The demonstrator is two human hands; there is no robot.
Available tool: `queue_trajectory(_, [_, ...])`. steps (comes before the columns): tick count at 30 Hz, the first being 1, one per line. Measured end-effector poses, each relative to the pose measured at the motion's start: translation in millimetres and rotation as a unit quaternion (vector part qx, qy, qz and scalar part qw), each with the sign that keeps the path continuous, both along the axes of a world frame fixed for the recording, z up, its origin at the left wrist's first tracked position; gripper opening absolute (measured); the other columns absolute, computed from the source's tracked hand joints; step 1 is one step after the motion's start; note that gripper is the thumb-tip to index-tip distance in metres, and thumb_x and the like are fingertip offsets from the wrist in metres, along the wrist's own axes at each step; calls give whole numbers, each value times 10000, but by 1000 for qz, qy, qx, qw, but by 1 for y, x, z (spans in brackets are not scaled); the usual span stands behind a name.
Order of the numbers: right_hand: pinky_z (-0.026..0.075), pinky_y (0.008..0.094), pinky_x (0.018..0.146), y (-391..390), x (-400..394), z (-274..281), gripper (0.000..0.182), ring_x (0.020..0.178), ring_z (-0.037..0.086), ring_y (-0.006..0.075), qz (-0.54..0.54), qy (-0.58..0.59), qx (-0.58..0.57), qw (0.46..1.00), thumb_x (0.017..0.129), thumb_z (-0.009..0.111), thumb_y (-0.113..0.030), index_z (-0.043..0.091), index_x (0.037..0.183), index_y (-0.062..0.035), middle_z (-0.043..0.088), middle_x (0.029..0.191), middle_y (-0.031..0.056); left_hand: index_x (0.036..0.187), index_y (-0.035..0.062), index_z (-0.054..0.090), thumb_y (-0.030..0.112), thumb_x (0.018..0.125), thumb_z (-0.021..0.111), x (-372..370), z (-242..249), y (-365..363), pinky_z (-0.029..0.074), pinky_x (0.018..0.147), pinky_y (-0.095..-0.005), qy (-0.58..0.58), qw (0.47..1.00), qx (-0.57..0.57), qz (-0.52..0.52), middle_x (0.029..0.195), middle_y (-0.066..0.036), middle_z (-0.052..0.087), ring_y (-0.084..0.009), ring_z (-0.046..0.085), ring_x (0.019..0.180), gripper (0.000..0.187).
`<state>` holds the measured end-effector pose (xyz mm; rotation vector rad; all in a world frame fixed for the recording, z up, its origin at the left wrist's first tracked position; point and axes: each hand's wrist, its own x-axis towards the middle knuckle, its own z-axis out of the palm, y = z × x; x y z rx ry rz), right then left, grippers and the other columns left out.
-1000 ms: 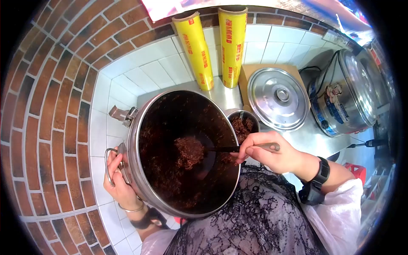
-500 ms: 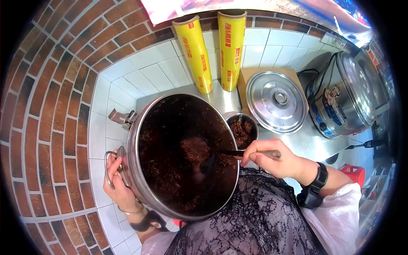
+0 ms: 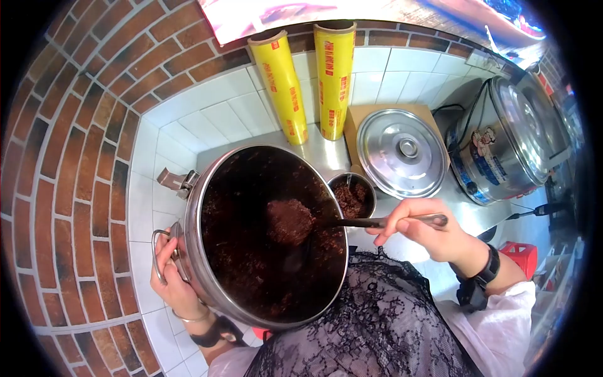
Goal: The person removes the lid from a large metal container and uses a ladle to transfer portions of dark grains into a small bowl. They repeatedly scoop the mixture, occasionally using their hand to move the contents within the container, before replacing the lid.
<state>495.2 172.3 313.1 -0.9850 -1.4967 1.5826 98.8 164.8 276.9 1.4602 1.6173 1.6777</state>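
A large steel pot (image 3: 210,286) tilts toward me, with dark reddish-brown sauce full of small bits inside. My left hand (image 3: 173,276) is closed round the wire handle on the pot's left side. In my right hand (image 3: 421,227) is the handle of a ladle (image 3: 358,222), gripped between thumb and fingers. The ladle's bowl is inside the pot, heaped with dark chunky sauce. Just beyond the pot's right rim stands a small steel bowl (image 3: 353,196) holding the same kind of sauce, with a utensil handle in it.
Two yellow plastic-wrap rolls (image 3: 333,81) stand against the tiled wall. A round steel lid (image 3: 402,152) rests on a cardboard box behind the small bowl. At right is a big steel barrel-shaped cooker (image 3: 496,141) with a black cord. A brick wall (image 3: 69,188) closes off the left.
My right hand has moved right, drawing the ladle's handle farther out over the rim. The ladle's bowl now shows more fully, heaped with sauce. My left hand stays on the pot handle.
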Motion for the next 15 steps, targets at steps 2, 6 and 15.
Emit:
queue_trajectory(2, [480, 381, 910, -6, 7, 8, 188, 911, 647, 219, -23, 14, 0, 1000, 905, 434, -17, 610, 906, 50, 670, 885, 144, 1023, -116, 623, -14, 847, 322, 0, -1, 0, 401, 1022, -404, 1, 1000, -2, 1, 1239, -247, 558, -336, 500, 1210, 363])
queue_trajectory(6, [485, 351, 892, -19, 26, 22, 184, 919, 651, 218, -86, 11, 25, 996, 910, 462, -60, 619, 892, 35, 683, 870, 150, 1011, -116, 624, -16, 844, 319, 0, -3, 1, 395, 1026, -405, 10, 1000, -1, 13, 1235, -256, 559, -343, 502, 1207, 361])
queue_trajectory(15, [486, 384, 936, -38, 54, 7, 201, 959, 652, 243, -176, -67, 73, 979, 920, 463, -57, 627, 893, 57, 676, 880, 147, 999, -122, 614, -11, 833, 320, 2, -1, 0, 372, 1040, -402, 12, 1000, -8, 13, 1250, -266, 536, -343, 471, 1237, 356])
